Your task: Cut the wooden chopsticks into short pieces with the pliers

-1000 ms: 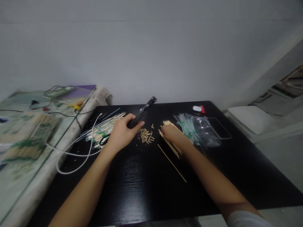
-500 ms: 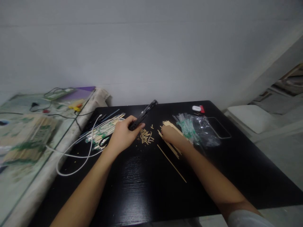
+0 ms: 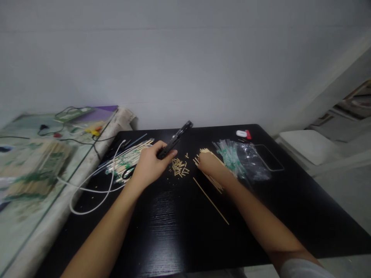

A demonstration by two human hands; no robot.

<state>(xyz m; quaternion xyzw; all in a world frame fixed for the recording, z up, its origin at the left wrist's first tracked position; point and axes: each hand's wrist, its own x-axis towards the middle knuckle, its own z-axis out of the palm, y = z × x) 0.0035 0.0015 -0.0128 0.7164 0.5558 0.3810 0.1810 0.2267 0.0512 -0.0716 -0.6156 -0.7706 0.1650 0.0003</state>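
Clear packets (image 3: 131,156) lie just left of the pile of short stick pieces (image 3: 179,167) on the black table (image 3: 174,239), and through the film we see pale sticks inside, with green print across them. Over right of the pile, a fan of clear wrappers (image 3: 228,154) shows green patches too; whether any hold sticks, we can't tell. Up against them, farther from the pile, we spot a shiny, crumpled clear bag (image 3: 255,164). Well left of the pile, on a glass-topped table (image 3: 14,235), larger bags (image 3: 31,185) hold more pale sticks, and all that green lettering is too small for us to read! Beyond the pile to the right, a white case (image 3: 241,133) sits beside a red piece (image 3: 248,134).

Now our left hand (image 3: 152,162), left of the pile, wraps around a black tool (image 3: 174,143) angled up and away. Our right hand (image 3: 210,162) curls over loose sticks (image 3: 215,183) just right of the pile, fingertips hidden; whether it grips any, we can't tell. A single stick (image 3: 211,200) lies nearer us than the pile.
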